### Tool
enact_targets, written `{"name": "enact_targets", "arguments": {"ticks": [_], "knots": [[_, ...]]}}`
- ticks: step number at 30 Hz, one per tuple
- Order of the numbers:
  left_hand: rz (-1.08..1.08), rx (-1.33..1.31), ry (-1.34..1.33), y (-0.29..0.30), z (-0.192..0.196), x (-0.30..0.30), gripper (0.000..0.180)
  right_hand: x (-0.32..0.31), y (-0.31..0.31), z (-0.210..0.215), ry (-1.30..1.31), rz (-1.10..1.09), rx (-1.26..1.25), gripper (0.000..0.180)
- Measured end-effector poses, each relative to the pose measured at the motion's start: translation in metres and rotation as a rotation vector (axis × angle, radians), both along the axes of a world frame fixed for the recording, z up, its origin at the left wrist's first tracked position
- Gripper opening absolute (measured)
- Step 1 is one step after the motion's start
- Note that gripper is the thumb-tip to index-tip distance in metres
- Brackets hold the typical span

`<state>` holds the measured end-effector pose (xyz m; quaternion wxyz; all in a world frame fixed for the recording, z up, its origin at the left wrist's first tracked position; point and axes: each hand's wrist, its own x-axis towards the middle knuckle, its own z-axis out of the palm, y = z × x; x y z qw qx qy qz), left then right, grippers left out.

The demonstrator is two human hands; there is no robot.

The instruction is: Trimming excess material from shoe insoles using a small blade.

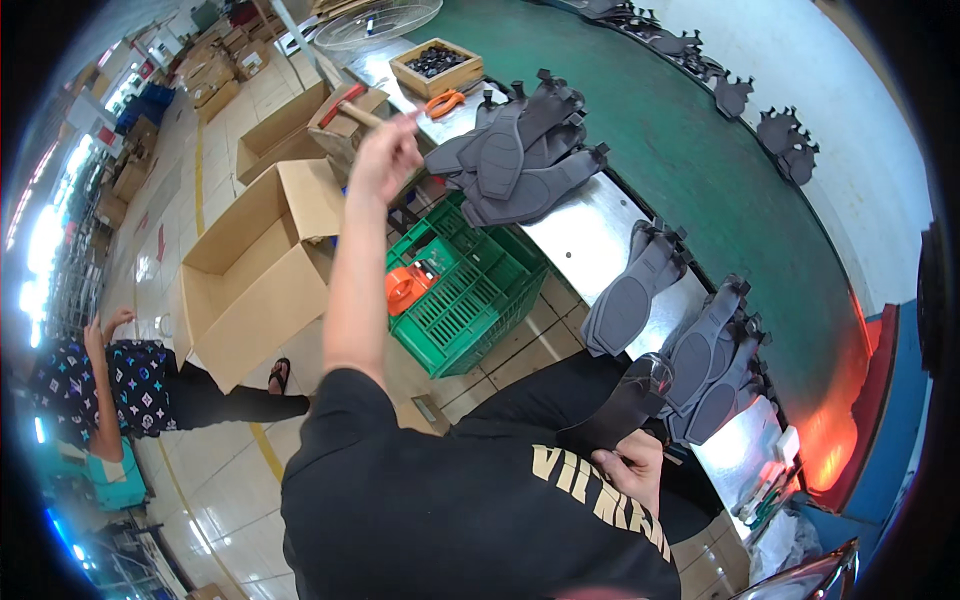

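My left hand [385,158] is stretched out to the far left, closed round the wooden handle [362,115] of a hammer with a red head [342,104]. Close to my body, my right hand [635,468] is closed on a dark sandal [622,405], which lies over my lap beside the bench edge. Just right of my left hand, a pile of grey sandals [515,150] rests on the metal bench [568,250]. More grey sandals [635,290] lie in groups along the bench, with another cluster [710,360] nearest my right hand.
Orange-handled pliers [444,103] and a wooden box of small black parts [437,66] sit at the bench's far end. A green crate [465,300] holds an orange item [408,288]. Cardboard boxes [255,265] stand left. A green conveyor [640,120] runs alongside. Another person [130,385] is at left.
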<state>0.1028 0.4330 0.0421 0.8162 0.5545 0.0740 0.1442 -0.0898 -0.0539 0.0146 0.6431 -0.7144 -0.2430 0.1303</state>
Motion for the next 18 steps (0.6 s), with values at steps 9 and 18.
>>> {"name": "enact_targets", "arguments": {"ticks": [9, 18], "knots": [[-0.862, 0.04, 0.075, -0.227, -0.048, -0.073, 0.034, -0.008, -0.015, -0.001, 0.004, -0.12, 0.036, 0.011], [-1.202, -0.126, 0.077, -0.326, -0.046, -0.084, 0.02, -0.02, -0.045, -0.014, -0.114, -0.321, -0.259, 0.014]]}}
